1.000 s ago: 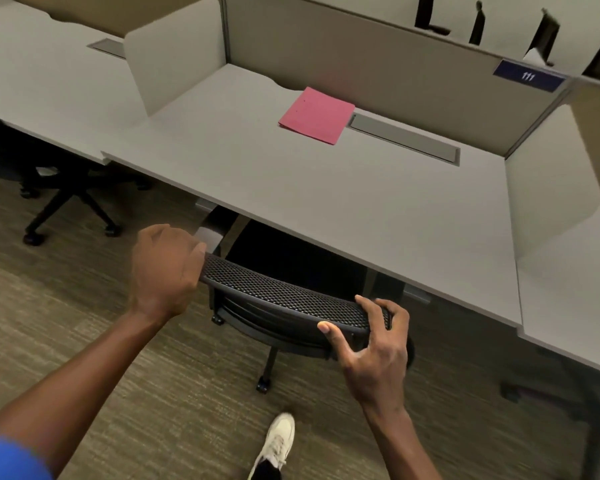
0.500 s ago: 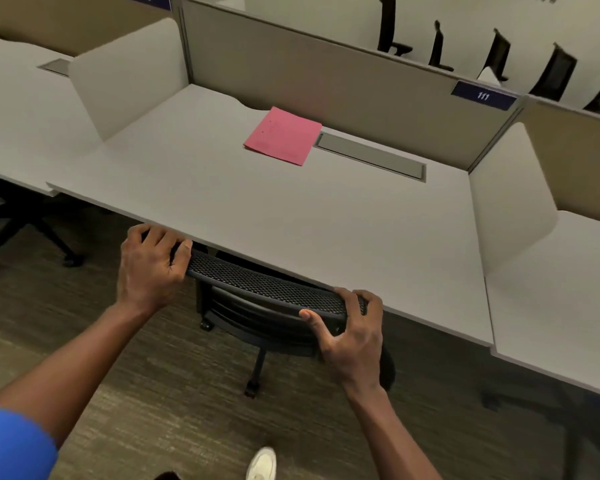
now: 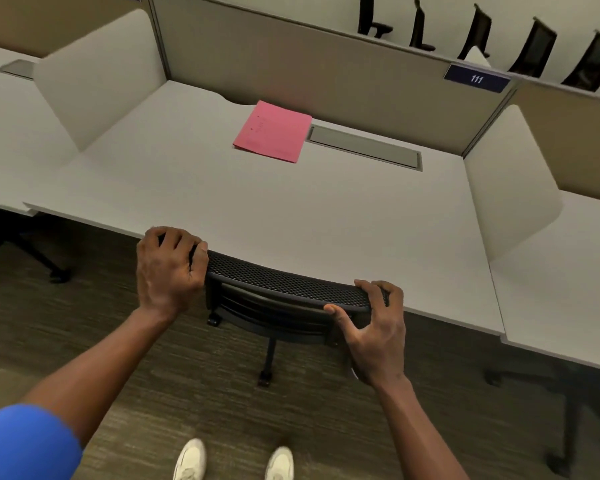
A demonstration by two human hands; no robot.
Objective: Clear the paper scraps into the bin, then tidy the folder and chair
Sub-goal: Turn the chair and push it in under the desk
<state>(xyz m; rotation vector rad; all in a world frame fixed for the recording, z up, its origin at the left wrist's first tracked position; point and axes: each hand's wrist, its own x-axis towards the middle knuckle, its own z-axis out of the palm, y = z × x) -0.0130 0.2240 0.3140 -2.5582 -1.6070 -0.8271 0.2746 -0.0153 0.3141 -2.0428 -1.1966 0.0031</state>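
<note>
A black mesh office chair (image 3: 284, 289) stands tucked under the white desk (image 3: 326, 216), its backrest top touching the desk's front edge. My left hand (image 3: 168, 268) grips the left end of the backrest top. My right hand (image 3: 374, 327) grips the right end, fingers over the rim and thumb on the near side. A closed pink folder (image 3: 272, 131) lies flat at the back middle of the desk, beside a grey cable hatch (image 3: 364, 147). No paper scraps or bin are in view.
White side dividers (image 3: 97, 88) (image 3: 510, 188) and a beige back panel (image 3: 291, 53) enclose the desk. Neighbouring desks lie left and right, with chair bases (image 3: 32, 258) (image 3: 565, 410) under them. My white shoes (image 3: 232, 460) stand on dark carpet.
The chair has rolled forward under the desk with both hands on its backrest, until the backrest meets the desk edge. I have stepped closer.
</note>
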